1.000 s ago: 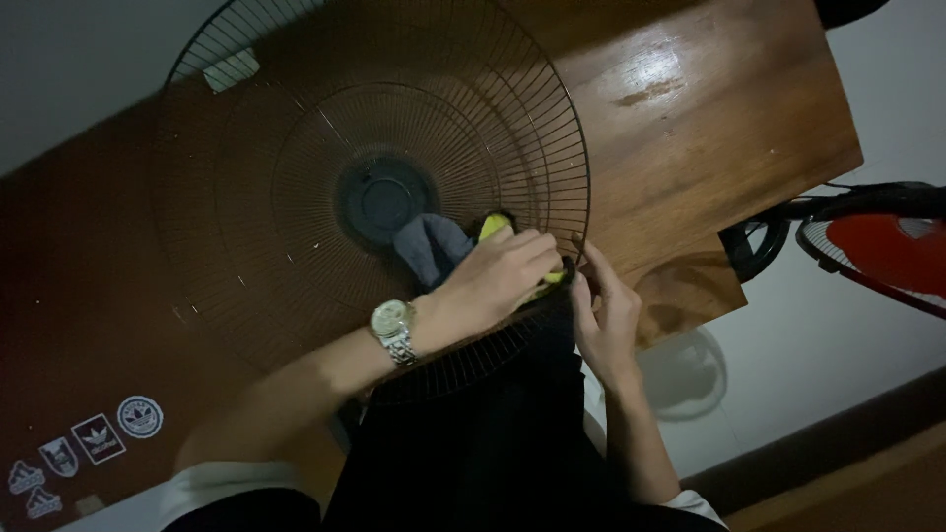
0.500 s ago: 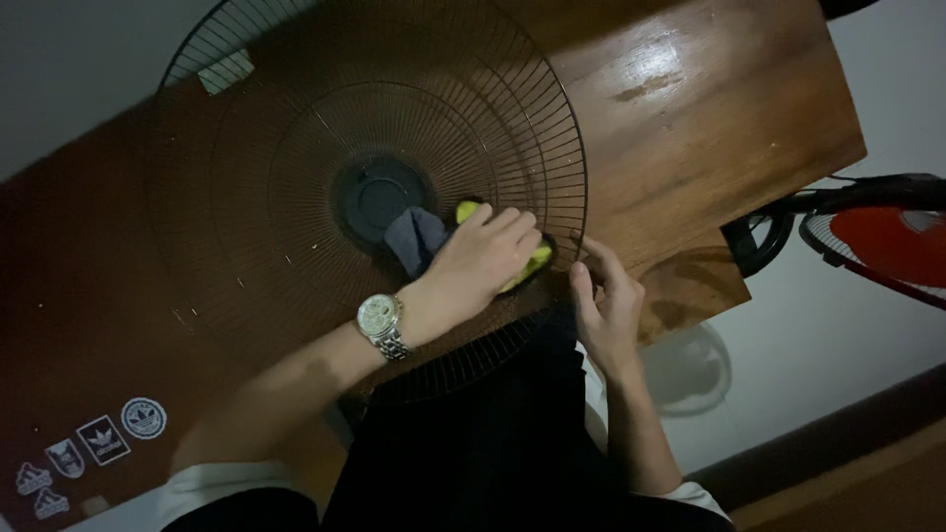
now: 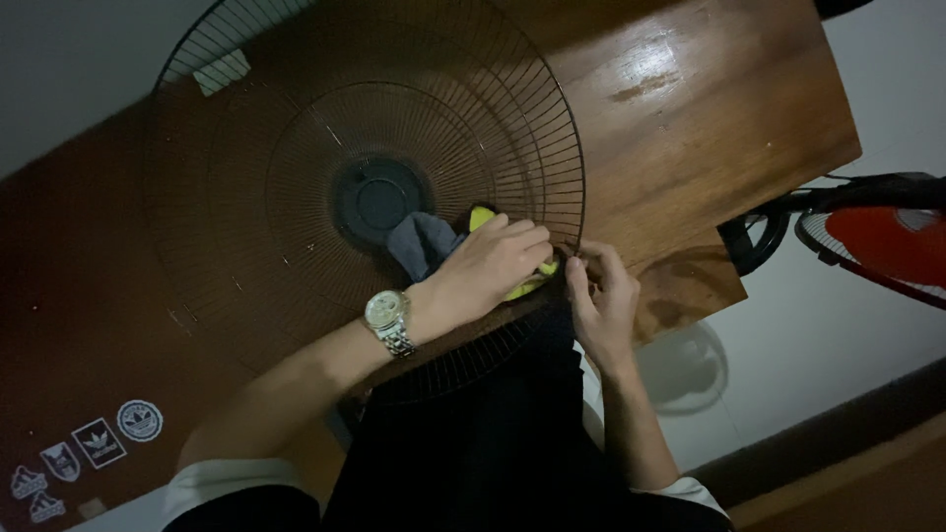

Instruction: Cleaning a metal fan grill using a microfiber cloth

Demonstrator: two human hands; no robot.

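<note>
Dark wire of a round fan grille (image 3: 296, 167) spreads over the brown wooden desk (image 3: 690, 128), its black hub (image 3: 374, 197) near the middle. Just right of the hub, the left hand (image 3: 488, 271), a silver metal wristwatch (image 3: 387, 321) on its wrist, presses a yellow and grey cleaning cloth (image 3: 424, 241) against the wires, fingers curled down over it. Beside it, the right hand (image 3: 601, 300) pinches the grille's rim at the desk edge with narrow fingers, and a red-bladed fan (image 3: 882, 246) stands far right.
</note>
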